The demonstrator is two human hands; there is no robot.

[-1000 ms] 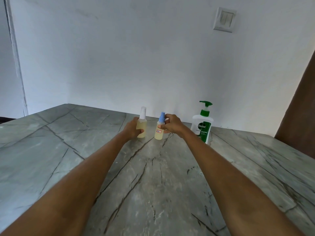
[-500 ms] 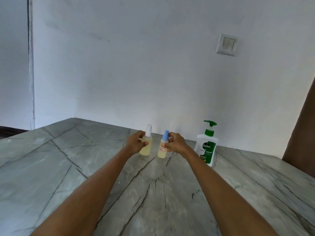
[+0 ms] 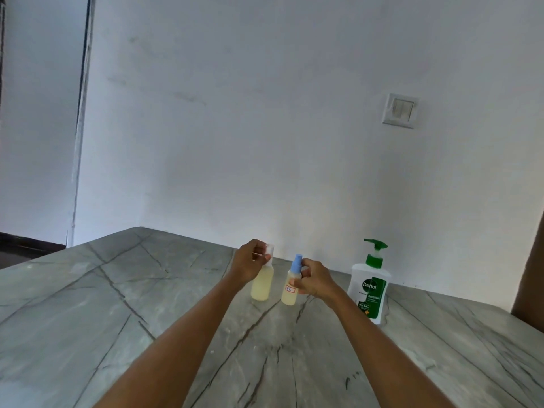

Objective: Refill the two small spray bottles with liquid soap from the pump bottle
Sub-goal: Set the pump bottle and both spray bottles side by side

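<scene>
Two small spray bottles of pale yellow liquid stand side by side on the grey marble counter (image 3: pixel 117 334). The white-capped bottle (image 3: pixel 261 285) is on the left; my left hand (image 3: pixel 250 265) pinches its cap from the left. The blue-capped bottle (image 3: pixel 290 291), with a small red-edged label, is on the right; my right hand (image 3: pixel 313 280) grips its neck and shoulder just below the blue nozzle. The white pump bottle (image 3: pixel 369 290) with a green pump and green label stands upright to the right of my right hand, apart from it.
A white wall rises close behind the bottles, with a light switch (image 3: pixel 399 111) high on the right. A brown panel (image 3: pixel 530 275) borders the counter at the right edge. A door frame (image 3: pixel 81 119) runs down at the left.
The view tilted upward, so everything sits lower in frame. My left hand slid from the white-capped bottle's body up to its cap. My right hand stays at the blue-capped bottle's neck.
</scene>
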